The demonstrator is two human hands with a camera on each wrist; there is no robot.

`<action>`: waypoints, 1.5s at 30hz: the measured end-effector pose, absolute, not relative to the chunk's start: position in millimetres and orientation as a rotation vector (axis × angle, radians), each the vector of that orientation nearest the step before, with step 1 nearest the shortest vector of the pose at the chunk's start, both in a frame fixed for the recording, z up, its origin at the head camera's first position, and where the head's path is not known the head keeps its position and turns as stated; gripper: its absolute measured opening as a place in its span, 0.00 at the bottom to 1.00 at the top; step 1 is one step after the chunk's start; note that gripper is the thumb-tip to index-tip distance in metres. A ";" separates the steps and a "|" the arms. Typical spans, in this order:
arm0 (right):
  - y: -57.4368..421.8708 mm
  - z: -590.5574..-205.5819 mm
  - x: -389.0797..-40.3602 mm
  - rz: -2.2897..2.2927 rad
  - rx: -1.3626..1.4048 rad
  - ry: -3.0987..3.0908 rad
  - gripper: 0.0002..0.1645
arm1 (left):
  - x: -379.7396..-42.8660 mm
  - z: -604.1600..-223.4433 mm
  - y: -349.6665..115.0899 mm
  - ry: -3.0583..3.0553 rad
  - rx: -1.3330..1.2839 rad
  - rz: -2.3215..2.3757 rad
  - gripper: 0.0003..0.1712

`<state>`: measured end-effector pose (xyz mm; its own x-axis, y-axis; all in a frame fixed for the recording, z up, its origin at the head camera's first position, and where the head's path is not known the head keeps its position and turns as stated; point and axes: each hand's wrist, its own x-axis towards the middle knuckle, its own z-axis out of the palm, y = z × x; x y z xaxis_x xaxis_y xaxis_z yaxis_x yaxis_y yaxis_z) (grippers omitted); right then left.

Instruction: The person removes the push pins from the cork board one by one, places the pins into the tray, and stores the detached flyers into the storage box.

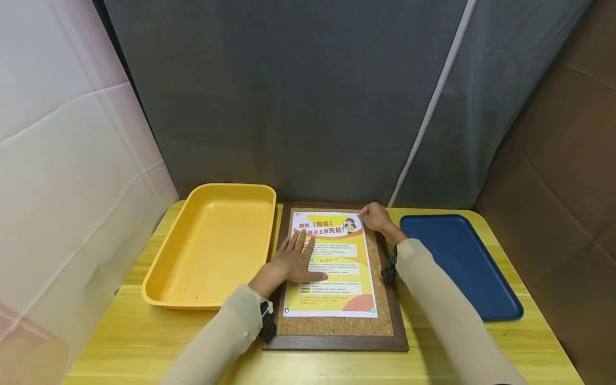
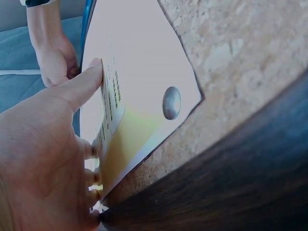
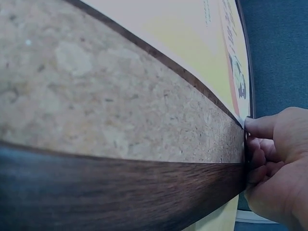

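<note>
A printed yellow-and-white poster [image 1: 337, 270] lies on a cork board [image 1: 332, 325] with a dark wooden frame [image 1: 337, 343]. My left hand [image 1: 294, 260] rests on the poster's left half, fingers spread and thumb pointing right. At the poster's upper right corner, my right hand [image 1: 376, 216] has its fingers curled and its thumb tip at a thumbtack, mostly hidden by the fingers. In the left wrist view a silver thumbtack [image 2: 172, 103] sits in a lower corner of the poster. Another thumbtack [image 1: 373, 310] shows at the lower right corner.
To the left of the board stands a deep yellow tray [image 1: 226, 240] with a few tiny dark specks in it. A flat blue tray [image 1: 457, 262] lies to the right. The wooden table [image 1: 125, 331] ends at a dark grey curtain [image 1: 289, 107] behind.
</note>
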<state>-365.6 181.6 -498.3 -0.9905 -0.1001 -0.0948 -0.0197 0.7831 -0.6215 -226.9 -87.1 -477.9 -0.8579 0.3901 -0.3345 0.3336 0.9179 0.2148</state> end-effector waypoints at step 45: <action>190.0 -491.2 -357.3 -1.179 -0.204 2.681 0.13 | -232.1 -476.9 -91.3 2.675 0.529 0.206 0.64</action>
<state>-357.3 190.0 -491.2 -0.9694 -0.2076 -0.1308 -0.0440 0.6713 -0.7399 -232.1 -91.3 -476.9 -0.8463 0.3931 -0.3595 0.3333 0.9172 0.2183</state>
